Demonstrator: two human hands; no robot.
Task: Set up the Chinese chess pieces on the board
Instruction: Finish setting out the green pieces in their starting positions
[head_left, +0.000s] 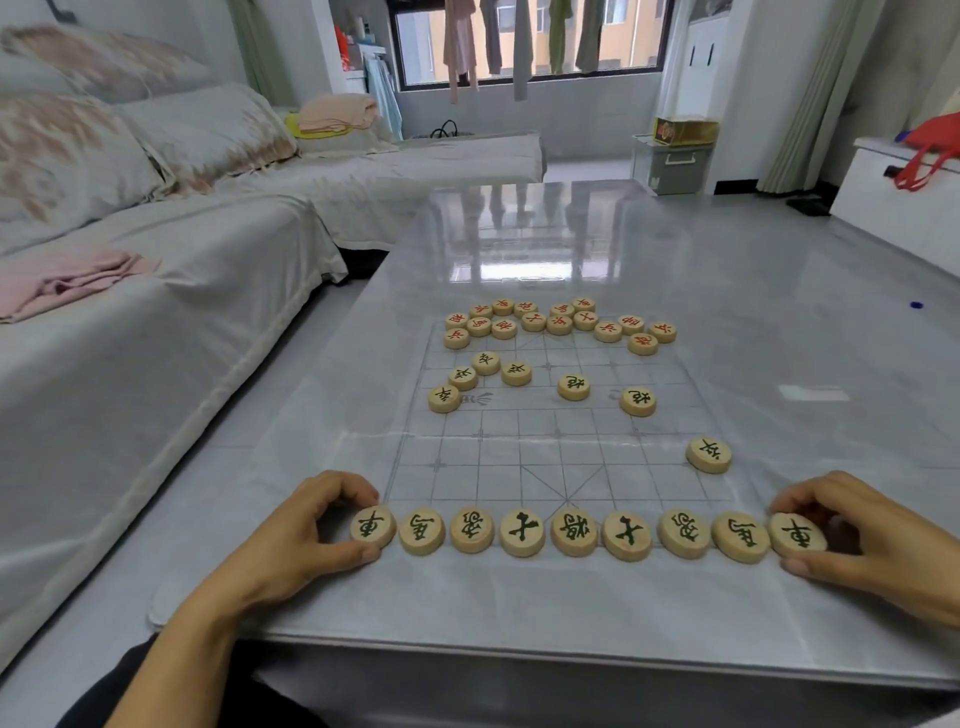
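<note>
My left hand (306, 535) pinches the left end piece (372, 526) of a row of 9 black-lettered pieces (574, 532) along the near edge of the board (519, 452). My right hand (878, 540) pinches the right end piece (797, 536). 7 loose black-lettered pieces (573, 387) lie scattered at mid-board. The red-lettered pieces (558, 325) sit clustered at the far edge. The board lies flat on the table (779, 312).

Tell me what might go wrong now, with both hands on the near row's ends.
1. The left hand grips the left end piece and the right hand the right end piece of the near row, whose pieces almost touch; pushing inward may buckle it.
2. Reaching for the red pile could knock the loose black pieces mid-board.
</note>
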